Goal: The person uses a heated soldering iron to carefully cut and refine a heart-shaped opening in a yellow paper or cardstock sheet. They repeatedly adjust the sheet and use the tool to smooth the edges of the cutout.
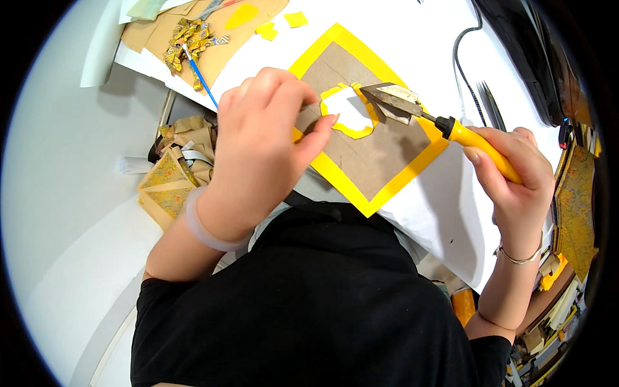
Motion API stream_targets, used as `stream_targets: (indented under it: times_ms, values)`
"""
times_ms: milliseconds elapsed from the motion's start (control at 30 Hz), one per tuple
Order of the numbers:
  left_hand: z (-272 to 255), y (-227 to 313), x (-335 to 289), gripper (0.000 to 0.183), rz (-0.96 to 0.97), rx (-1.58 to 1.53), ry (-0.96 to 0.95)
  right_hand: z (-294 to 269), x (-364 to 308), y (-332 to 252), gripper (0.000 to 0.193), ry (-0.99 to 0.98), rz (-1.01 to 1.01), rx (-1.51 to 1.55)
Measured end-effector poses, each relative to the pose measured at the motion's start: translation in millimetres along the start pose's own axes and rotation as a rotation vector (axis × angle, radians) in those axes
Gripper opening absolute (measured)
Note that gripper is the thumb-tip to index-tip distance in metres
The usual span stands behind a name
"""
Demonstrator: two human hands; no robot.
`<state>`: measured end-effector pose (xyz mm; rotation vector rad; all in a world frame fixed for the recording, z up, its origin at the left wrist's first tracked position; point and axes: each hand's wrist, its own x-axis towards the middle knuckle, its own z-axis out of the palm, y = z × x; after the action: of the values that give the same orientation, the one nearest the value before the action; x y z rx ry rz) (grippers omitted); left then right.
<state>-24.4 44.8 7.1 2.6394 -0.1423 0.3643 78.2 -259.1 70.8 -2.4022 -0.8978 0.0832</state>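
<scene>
Board (387, 164) — partly hidden by left hand (255, 135) and tool (445, 126) — lies near scraps (296, 19).

My left hand (264, 132) blocks the left corner of the yellow-edged board (387, 164). Tool blade (394, 102) covers part of the opening's yellow rim (354, 134). Butt of the yellow handle (485, 150): buried in my right hand (519, 158). Black case (525, 58) cut off, upper right. Lower-right clutter (548, 335) too blurred to sort.
</scene>
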Motion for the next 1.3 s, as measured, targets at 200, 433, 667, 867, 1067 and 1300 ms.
stream_targets:
  times_ms: [200,433,667,867,1067,1300]
  values:
    - [9,4,3,0.023,-0.012,0.024,0.031,1,-2,-4,0.023,0.016,-0.029,-0.049]
    - [5,4,6,0.019,0.023,0.102,0.027,3,-1,-2,0.023,0.013,-0.039,-0.026]
    - [2,1,9,0.017,-0.034,0.023,0.023,1,1,0,0.021,-0.047,-0.055,-0.023]
    - [0,-4,11,0.017,-0.068,-0.053,-0.009,4,7,0,0.021,-0.058,-0.081,-0.027]
    - [1,4,10,0.02,-0.023,0.103,-0.021,3,10,-3,0.022,-0.084,-0.077,-0.039]
    - [0,3,12,0.018,0.012,0.184,-0.025,3,10,-2,0.022,-0.102,-0.059,-0.048]
